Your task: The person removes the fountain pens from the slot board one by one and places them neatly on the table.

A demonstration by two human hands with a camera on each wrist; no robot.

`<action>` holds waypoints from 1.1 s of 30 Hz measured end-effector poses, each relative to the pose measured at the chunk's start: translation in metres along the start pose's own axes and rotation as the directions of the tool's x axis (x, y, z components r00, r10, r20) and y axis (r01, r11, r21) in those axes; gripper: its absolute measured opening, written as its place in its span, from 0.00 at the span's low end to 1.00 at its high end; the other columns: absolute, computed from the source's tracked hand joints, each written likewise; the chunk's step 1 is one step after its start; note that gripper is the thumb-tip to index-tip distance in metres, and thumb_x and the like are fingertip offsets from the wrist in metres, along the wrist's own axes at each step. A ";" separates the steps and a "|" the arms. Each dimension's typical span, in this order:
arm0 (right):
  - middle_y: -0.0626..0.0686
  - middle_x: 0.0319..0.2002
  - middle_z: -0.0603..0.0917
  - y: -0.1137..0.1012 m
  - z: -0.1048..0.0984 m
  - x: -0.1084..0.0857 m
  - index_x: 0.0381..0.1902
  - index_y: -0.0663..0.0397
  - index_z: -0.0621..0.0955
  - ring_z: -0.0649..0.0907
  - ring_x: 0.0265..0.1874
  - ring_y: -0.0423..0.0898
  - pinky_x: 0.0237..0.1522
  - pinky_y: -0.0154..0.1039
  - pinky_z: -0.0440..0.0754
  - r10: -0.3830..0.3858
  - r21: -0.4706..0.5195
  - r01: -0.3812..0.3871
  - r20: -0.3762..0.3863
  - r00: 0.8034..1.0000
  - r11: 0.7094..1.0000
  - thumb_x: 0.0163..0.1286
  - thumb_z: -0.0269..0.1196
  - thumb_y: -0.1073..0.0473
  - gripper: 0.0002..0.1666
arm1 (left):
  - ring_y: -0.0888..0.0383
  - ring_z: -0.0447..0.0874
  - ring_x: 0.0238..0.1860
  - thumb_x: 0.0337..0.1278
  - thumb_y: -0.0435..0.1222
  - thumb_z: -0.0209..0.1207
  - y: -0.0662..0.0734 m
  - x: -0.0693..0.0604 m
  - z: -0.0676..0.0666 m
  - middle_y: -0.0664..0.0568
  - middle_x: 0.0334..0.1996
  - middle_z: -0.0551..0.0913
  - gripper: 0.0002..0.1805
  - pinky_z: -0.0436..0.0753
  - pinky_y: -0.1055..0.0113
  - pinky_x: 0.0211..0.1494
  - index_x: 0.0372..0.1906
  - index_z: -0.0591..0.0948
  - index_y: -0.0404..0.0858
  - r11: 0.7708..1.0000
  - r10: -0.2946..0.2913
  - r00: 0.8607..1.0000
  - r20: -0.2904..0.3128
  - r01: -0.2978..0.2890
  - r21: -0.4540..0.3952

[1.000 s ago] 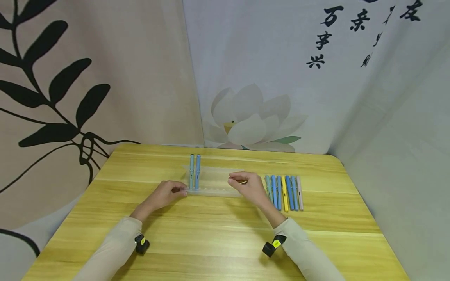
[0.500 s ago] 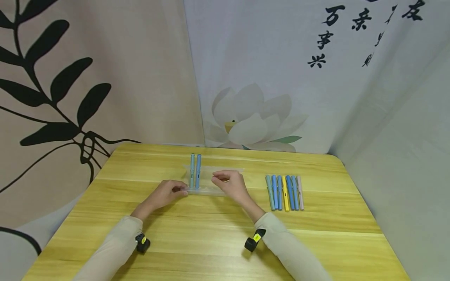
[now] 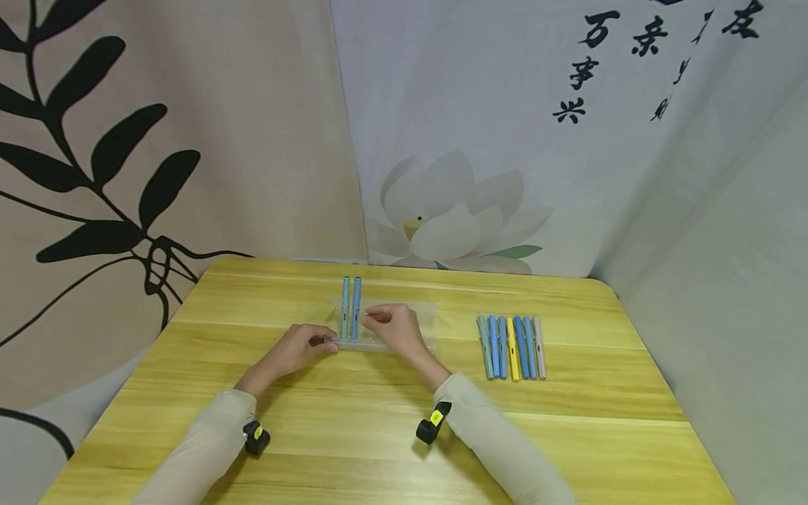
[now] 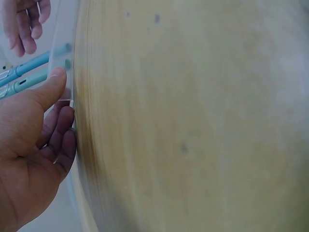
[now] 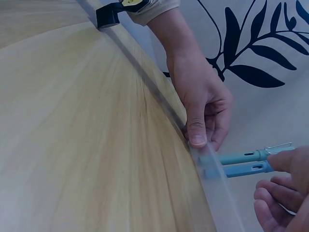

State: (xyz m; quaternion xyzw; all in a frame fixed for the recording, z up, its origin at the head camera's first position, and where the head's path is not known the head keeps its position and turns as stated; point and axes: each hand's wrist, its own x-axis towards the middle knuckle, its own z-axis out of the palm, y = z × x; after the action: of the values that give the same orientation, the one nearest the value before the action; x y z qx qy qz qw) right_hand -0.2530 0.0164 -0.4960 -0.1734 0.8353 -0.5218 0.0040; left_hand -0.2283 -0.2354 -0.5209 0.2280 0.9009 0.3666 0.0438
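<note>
A clear plastic pen rack (image 3: 404, 344) stands on the table, with a teal pen (image 3: 345, 308) and a blue pen (image 3: 356, 308) upright at its left end. My left hand (image 3: 308, 346) grips the rack's left corner; in the left wrist view the thumb (image 4: 54, 87) lies on its front edge and the fingers curl beside it. My right hand (image 3: 396, 330) hovers just right of the blue pen, fingers loosely bent, with nothing visible between them. In the right wrist view its fingers (image 5: 275, 203) come close to the blue pen (image 5: 248, 169); whether they touch is unclear.
To the right, several pens lie side by side: green, blue, a yellow pen (image 3: 513, 348) and a pale pinkish one (image 3: 539, 348). The wooden table (image 3: 353, 435) ends at a printed cloth backdrop (image 3: 467, 126).
My right hand has moved left along the rack, from its right end to beside the blue pen. My left hand stays on the rack's corner; the pens have not moved.
</note>
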 end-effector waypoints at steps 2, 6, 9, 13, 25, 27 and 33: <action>0.53 0.46 0.90 0.000 0.003 0.002 0.51 0.61 0.88 0.89 0.44 0.47 0.42 0.36 0.86 0.005 -0.002 -0.005 -0.003 1.000 1.000 0.71 0.69 0.58 0.15 | 0.64 0.81 0.35 0.69 0.38 0.64 0.000 0.000 0.000 0.58 0.37 0.87 0.09 0.82 0.68 0.42 0.47 0.88 0.40 1.000 0.001 1.000 0.003 -0.001 0.002; 0.54 0.45 0.91 0.002 0.008 0.004 0.49 0.60 0.88 0.89 0.42 0.46 0.39 0.36 0.86 0.013 0.020 -0.013 -0.002 1.000 1.000 0.70 0.70 0.57 0.15 | 0.64 0.81 0.35 0.69 0.38 0.64 -0.001 0.000 0.000 0.57 0.37 0.88 0.09 0.82 0.68 0.41 0.47 0.88 0.40 1.000 0.007 1.000 -0.003 -0.007 0.002; 0.53 0.43 0.91 0.003 0.012 0.006 0.49 0.59 0.89 0.89 0.40 0.45 0.37 0.36 0.86 0.030 0.030 -0.030 0.001 1.000 0.999 0.70 0.70 0.55 0.15 | 0.64 0.82 0.35 0.69 0.37 0.64 -0.001 0.001 0.000 0.57 0.36 0.88 0.09 0.82 0.68 0.41 0.47 0.88 0.39 1.000 0.015 1.000 -0.009 -0.015 0.002; 0.52 0.42 0.91 0.004 0.015 0.007 0.48 0.57 0.89 0.89 0.38 0.42 0.37 0.36 0.86 0.051 0.020 -0.051 0.010 0.999 0.998 0.69 0.70 0.54 0.14 | 0.64 0.82 0.35 0.69 0.37 0.64 -0.001 0.001 0.000 0.57 0.36 0.88 0.08 0.82 0.67 0.41 0.47 0.88 0.39 1.000 0.025 1.000 -0.018 -0.025 0.003; 0.50 0.39 0.91 0.004 0.020 0.011 0.45 0.56 0.90 0.88 0.35 0.40 0.34 0.33 0.85 0.040 -0.007 -0.039 0.030 0.999 0.999 0.68 0.72 0.55 0.12 | 0.64 0.83 0.37 0.69 0.37 0.64 0.002 0.000 0.000 0.57 0.37 0.88 0.08 0.83 0.66 0.43 0.47 0.88 0.39 1.000 0.014 1.000 -0.024 -0.014 0.011; 0.51 0.38 0.91 0.004 0.021 0.011 0.45 0.57 0.90 0.89 0.35 0.41 0.35 0.34 0.85 0.038 -0.010 -0.037 0.028 0.999 0.999 0.68 0.72 0.56 0.12 | 0.64 0.83 0.37 0.69 0.37 0.64 0.001 0.000 0.000 0.57 0.37 0.88 0.09 0.83 0.66 0.43 0.48 0.88 0.39 1.000 0.017 1.000 -0.021 -0.017 0.014; 0.50 0.37 0.91 0.005 0.022 0.012 0.43 0.57 0.90 0.89 0.35 0.41 0.36 0.34 0.85 0.040 -0.022 -0.039 0.019 0.999 0.999 0.67 0.72 0.56 0.11 | 0.64 0.82 0.36 0.69 0.37 0.64 0.001 0.000 0.001 0.57 0.36 0.88 0.09 0.82 0.67 0.41 0.48 0.88 0.38 1.000 0.014 1.000 -0.020 -0.014 0.015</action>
State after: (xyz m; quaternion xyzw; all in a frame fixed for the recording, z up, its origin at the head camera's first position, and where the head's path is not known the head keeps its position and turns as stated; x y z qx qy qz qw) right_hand -0.2613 -0.0047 -0.5082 -0.1618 0.8440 -0.5109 0.0204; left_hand -0.2271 -0.2341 -0.5208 0.2307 0.9024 0.3626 0.0303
